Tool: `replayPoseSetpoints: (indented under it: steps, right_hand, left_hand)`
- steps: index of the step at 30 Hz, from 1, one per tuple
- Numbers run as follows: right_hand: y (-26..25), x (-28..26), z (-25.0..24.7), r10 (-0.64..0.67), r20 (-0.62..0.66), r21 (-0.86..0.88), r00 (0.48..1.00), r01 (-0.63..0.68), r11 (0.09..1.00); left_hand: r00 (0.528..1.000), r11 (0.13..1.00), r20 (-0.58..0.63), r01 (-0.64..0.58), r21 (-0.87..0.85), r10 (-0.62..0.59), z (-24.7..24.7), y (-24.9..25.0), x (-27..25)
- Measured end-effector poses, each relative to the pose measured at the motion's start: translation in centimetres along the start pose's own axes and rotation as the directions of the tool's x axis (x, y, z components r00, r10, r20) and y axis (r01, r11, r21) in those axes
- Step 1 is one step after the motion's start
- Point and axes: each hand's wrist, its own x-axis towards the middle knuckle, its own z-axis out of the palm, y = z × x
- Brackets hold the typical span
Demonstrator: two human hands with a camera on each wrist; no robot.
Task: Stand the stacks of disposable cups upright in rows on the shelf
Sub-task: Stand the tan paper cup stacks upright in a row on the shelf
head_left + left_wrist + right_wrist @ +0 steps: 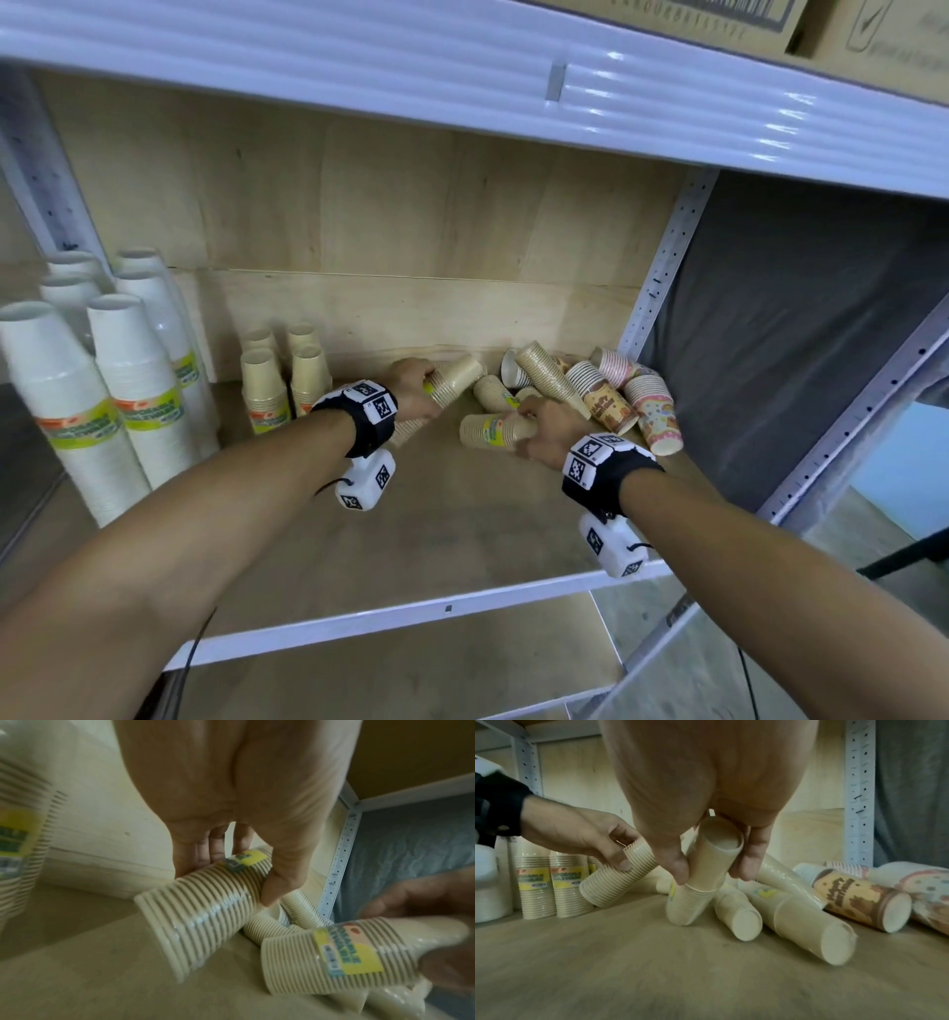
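My left hand (pixel 413 385) grips a beige cup stack (pixel 452 383) with a yellow label, held slanted above the shelf board (pixel 436 519); the left wrist view shows fingers and thumb curled round that stack (pixel 205 902). My right hand (pixel 547 429) grips a second beige stack (pixel 488 431), tilted with its rim end on the board, seen in the right wrist view as stack (pixel 700 882). Several more beige stacks (pixel 798 914) and patterned stacks (pixel 652 411) lie in a heap at the right. Small beige stacks (pixel 285 377) stand upright in rows at the back left.
Tall white cup stacks (pixel 108 380) stand at the far left. A perforated white upright (pixel 662 272) and grey cloth (pixel 801 329) bound the shelf on the right. The white front rail (pixel 447 609) edges the board; cardboard boxes (pixel 770 20) sit on the shelf above.
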Motion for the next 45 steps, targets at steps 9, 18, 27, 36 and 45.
replayPoseSetpoints:
  steps: [9, 18, 27, 36, 45]
  right_hand:
    - [-3.9, 2.6, -1.9, -0.142, -0.051, 0.003, 0.988, 0.143, 0.99]
    - [-7.4, 3.8, -3.1, -0.16, -0.028, 0.046, 0.987, 0.161, 0.986]
    - [-8.4, 4.3, -2.3, -0.177, -0.084, 0.047, 0.981, 0.181, 0.982]
    - [-8.2, 4.4, -2.6, -0.147, -0.076, 0.075, 0.986, 0.153, 0.985]
    - [-8.3, 4.7, -2.9, -0.162, -0.042, 0.044, 0.986, 0.164, 0.985]
  left_hand:
    - [0.996, 0.989, 0.002, 0.088, -0.117, -0.088, 0.0, -0.9, -1.2]
    - [0.992, 0.972, -0.037, 0.112, -0.204, -0.122, 0.9, -1.2, -1.6]
    - [0.988, 0.977, -0.039, 0.143, -0.161, -0.151, 1.4, -1.7, -2.3]
    - [0.994, 0.974, -0.048, 0.087, -0.208, -0.099, -0.4, -0.6, -2.7]
    - [0.998, 0.982, -0.06, -0.035, -0.184, 0.024, -2.8, 0.7, -2.8]
